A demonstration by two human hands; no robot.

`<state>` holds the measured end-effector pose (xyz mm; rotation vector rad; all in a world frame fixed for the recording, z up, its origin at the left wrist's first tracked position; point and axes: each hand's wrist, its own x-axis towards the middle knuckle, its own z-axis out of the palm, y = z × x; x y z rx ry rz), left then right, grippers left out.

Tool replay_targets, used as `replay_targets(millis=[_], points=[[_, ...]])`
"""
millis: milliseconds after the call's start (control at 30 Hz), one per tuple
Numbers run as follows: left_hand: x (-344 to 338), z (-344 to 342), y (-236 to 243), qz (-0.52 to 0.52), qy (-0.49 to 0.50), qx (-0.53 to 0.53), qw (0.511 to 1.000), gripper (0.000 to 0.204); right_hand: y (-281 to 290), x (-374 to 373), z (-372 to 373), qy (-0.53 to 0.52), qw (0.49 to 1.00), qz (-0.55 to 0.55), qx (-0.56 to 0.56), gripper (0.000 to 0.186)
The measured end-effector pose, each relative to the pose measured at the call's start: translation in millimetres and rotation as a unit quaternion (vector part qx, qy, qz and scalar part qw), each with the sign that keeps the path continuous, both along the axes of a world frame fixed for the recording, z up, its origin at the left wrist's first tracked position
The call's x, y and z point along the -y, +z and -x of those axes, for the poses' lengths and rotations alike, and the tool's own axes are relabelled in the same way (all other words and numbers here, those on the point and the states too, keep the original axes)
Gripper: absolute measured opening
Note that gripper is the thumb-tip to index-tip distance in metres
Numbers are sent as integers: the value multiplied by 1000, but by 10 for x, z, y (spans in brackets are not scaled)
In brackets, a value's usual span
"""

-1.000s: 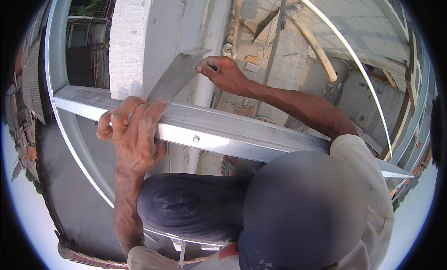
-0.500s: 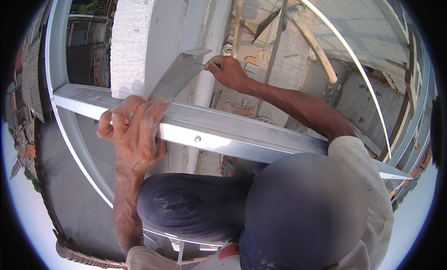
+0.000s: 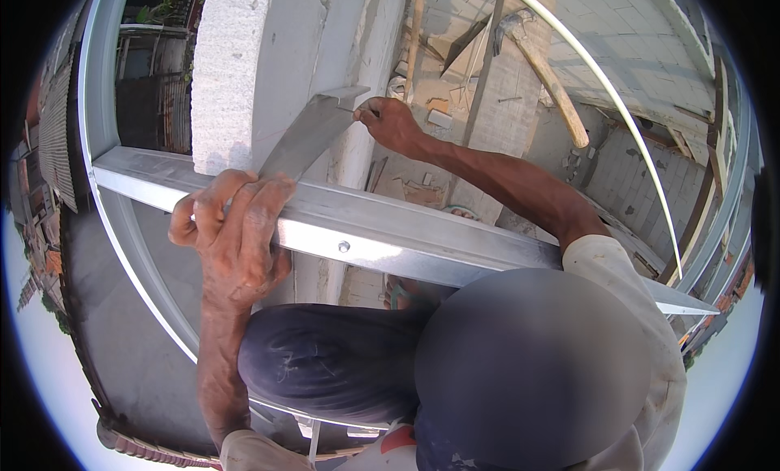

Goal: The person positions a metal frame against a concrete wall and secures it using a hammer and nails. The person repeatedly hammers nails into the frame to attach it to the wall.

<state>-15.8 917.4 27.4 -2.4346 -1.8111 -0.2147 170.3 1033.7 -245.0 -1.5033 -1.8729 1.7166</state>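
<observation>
My left hand [image 3: 236,227] is wrapped over a shiny metal channel [image 3: 406,227] that runs across in front of me. Its fingertips rest against the lower end of a bent grey metal strip [image 3: 313,130], which slants up along the block wall. My right hand [image 3: 386,121], fingers pinched, holds a thin nail [image 3: 346,110] by one end. The nail points left at the strip's upper part, close to its folded lip; whether the tip touches the metal is too small to tell. A screw head [image 3: 344,247] shows on the channel's front face.
A pale block wall [image 3: 284,56] stands behind the strip. A claw hammer [image 3: 548,85] with a wooden handle lies beyond my right arm, near a wooden board [image 3: 508,130]. A white hose [image 3: 621,105] curves down the right. Rubble lies below. Another metal channel [image 3: 99,113] rises on the left.
My right hand has shifted very slightly left and down, and its forearm has moved left a little with it. My left hand keeps its grip on the channel.
</observation>
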Motion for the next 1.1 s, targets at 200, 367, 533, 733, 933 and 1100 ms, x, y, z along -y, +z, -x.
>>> replay_targets(millis=[200,367,533,733,933,1100], points=[[-10,-11,8,1,0,2,1000,52,-103,20,-22,-22,998,-33,-44,32],[-8,3,-3,-3,-6,3,1000,52,-68,20,-30,-5,999,-43,-25,30],[-11,5,3,-1,-5,9,1000,51,-103,-18,2,17,996,-88,-18,28],[-4,11,-8,4,2,19,1000,54,-148,30,96,-1,982,-180,-59,22],[-14,18,-25,-2,-8,25,1000,52,-107,-40,161,-96,970,215,-57,21],[-1,-13,14,13,5,40,999,53,91,-100,174,-138,936,311,-95,18]])
